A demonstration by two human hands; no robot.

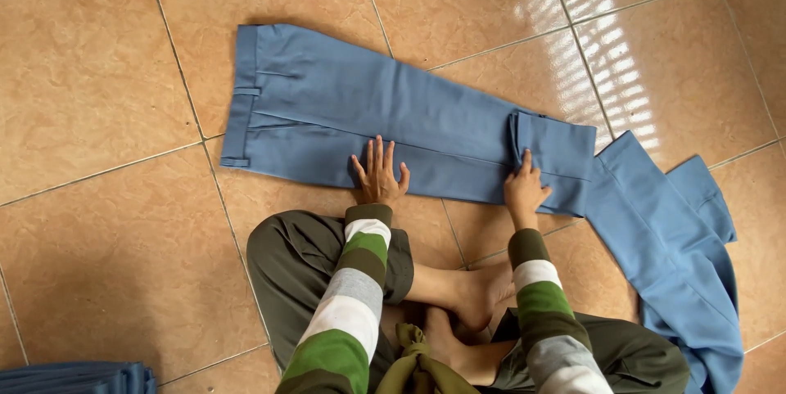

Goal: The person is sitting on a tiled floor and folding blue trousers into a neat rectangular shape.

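A pair of blue trousers (393, 128) lay flat on the tan floor tiles (98, 99), its waistband well out beyond the left fingers and its leg ends doubled back into a fold beside the right fingers. The left hand (378, 177) rested palm down on the near edge of the cloth, its 5 fingers (379, 153) spread apart and pointing away from the body, with blue fabric running out ahead of the fingertips and to both sides of them. It gripped nothing; it only pressed flat. The right hand (524, 189) sat at the folded leg end, fingers drawn together and pointing up onto the fold, the fingertips touching the doubled layer; whether they pinched the cloth or merely pressed on it could not be told. Both arms reached forward from the body in striped sleeves of green, white and grey, wrists straight, the left forearm angled slightly inward. Just past the right fingers, toward the outer side, a 2nd blue garment (671, 247) lay loosely heaped, touching the fold's end. Behind both hands, the person's crossed legs in olive trousers (303, 263) and bare feet (471, 296) sat close to the near edge of the cloth. Well behind the left hand, a stack of folded blue cloth (78, 378) showed at the picture's lower corner.
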